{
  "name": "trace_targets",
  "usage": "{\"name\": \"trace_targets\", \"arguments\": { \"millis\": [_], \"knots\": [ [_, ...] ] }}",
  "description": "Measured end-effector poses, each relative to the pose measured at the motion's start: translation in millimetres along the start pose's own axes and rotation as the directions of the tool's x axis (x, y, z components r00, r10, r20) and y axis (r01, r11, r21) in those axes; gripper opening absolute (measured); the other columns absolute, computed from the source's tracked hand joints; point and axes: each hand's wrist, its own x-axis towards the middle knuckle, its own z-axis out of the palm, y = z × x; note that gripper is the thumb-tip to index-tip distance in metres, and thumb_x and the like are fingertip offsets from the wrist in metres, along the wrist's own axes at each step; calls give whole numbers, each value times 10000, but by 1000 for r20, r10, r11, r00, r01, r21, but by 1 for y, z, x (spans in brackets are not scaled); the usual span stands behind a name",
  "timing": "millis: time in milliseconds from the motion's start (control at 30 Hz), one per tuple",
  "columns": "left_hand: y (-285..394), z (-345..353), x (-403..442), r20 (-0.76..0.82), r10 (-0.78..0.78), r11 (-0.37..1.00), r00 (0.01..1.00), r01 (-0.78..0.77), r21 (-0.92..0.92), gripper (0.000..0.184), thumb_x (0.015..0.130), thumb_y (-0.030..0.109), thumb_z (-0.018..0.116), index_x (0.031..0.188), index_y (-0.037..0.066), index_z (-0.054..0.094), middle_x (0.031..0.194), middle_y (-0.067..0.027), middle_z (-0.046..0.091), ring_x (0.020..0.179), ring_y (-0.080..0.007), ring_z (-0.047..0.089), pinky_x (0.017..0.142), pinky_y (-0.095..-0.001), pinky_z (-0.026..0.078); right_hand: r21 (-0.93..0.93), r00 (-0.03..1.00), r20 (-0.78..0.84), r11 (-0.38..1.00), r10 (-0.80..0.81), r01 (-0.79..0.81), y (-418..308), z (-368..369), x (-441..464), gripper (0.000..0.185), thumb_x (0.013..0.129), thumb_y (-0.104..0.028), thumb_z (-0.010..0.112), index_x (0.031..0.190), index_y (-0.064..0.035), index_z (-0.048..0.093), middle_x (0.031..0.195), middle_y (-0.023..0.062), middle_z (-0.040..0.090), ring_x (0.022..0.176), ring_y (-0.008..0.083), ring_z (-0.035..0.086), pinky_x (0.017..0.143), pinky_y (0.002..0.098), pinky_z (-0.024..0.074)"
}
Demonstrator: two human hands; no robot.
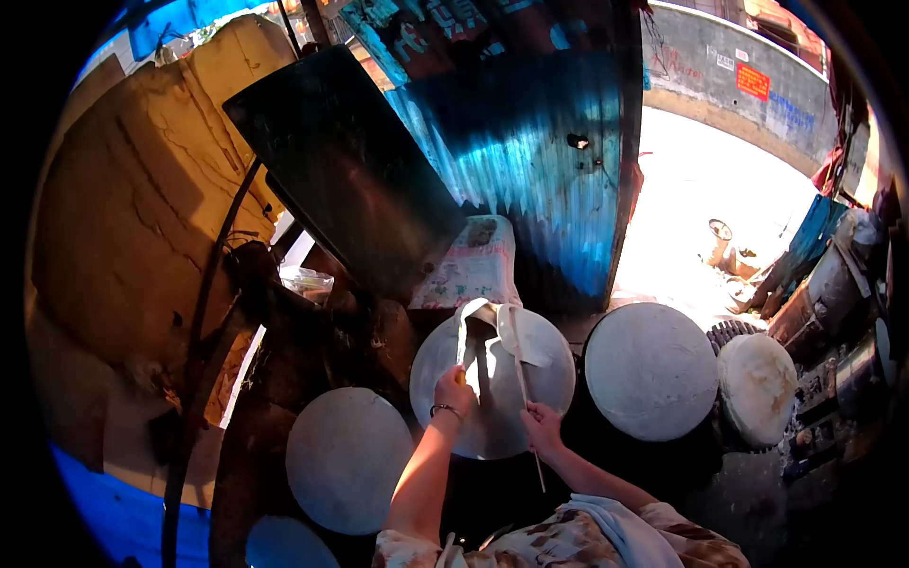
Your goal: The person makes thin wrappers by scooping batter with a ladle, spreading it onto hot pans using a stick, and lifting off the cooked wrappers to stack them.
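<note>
Round pale discs stand in a shaded stall: the middle disc (554,379) lies under the fingers, the left disc (349,460) left of them, the right disc (650,371) right of them. Beyond the fingers rise a dark panel (350,180) and a blue corrugated sheet (544,133); far right is bright, sunlit ground.

Both forearms reach forward. The left hand (454,390) has its fingers closed at the near end of a white sheet (480,310), which arches over the middle disc. The right hand (542,428) has its fingers clamped around a thin stick (522,379), its far end at the sheet.

A printed block (483,251) sits just behind the middle disc.
</note>
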Motion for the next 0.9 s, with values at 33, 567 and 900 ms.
{"name": "trace_targets", "arguments": {
  "millis": [33, 567, 900],
  "knots": [
    [21, -18, -8, 65, -143, 976, 988, 151, -157, 436, 705, -1, 523, 1130, 93, 549, 820, -156, 611, 659, -297, 592, 565, -382, 480, 17, 995, 101, 1000, 22, -24, -10, -5, 9, 224, 847, -155, 556, 1038, -41, 580, 562, -7, 477, 343, 61, 384, 298, 220, 300],
    [-7, -66, -121, 414, -442, 278, 796, 560, -780, 473, 828, 87, 562, 1250, 182, 372, 775, -56, 498, 526, -125, 468, 436, -223, 411, -84, 990, 94, 991, 109, -101, -3, 4, 66, 286, 811, -188, 624, 1052, -35, 614, 593, -15, 512, 378, 52, 404, 329, 201, 309],
    [34, -126, -264, 387, -455, 185, 802, 510, -840, 361, 875, 56, 480, 1221, 128, 403, 712, -51, 466, 427, -78, 353, 372, -190, 318, -457, 986, 161, 882, -47, 117, -52, -37, 102, 218, 773, -161, 642, 953, -39, 657, 555, -7, 544, 384, 64, 429, 338, 225, 321]
  ]
}}
